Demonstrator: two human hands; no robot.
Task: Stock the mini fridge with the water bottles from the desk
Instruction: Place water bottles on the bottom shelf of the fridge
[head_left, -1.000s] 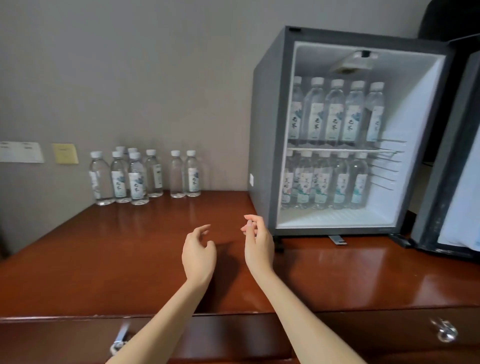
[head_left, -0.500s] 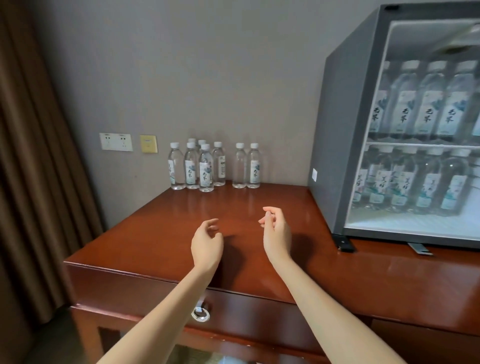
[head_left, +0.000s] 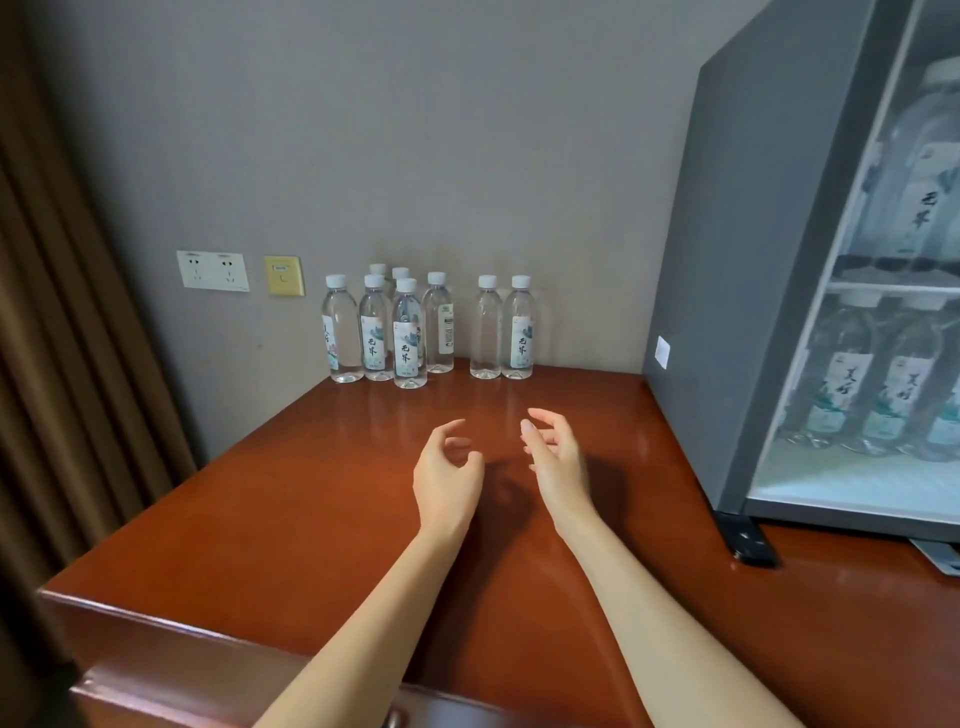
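Several clear water bottles with white caps stand against the wall at the back of the red-brown desk (head_left: 260, 519): a cluster (head_left: 395, 332) on the left and a pair (head_left: 501, 330) to its right. The grey mini fridge (head_left: 727, 286) stands open at the right, both shelves holding rows of bottles (head_left: 872, 395). My left hand (head_left: 447, 478) and my right hand (head_left: 558, 457) hover side by side over the desk, a short way in front of the bottles, palms facing each other, fingers apart and curled, holding nothing.
A white double socket (head_left: 213, 270) and a yellow wall plate (head_left: 283, 275) sit on the grey wall left of the bottles. A brown curtain (head_left: 57, 364) hangs along the left edge. The desk's front edge and a drawer front lie below my forearms.
The view has swung left and closer to the desk bottles; the fridge now sits at the right edge. Both hands have moved forward toward the bottles and opened their fingers wider.
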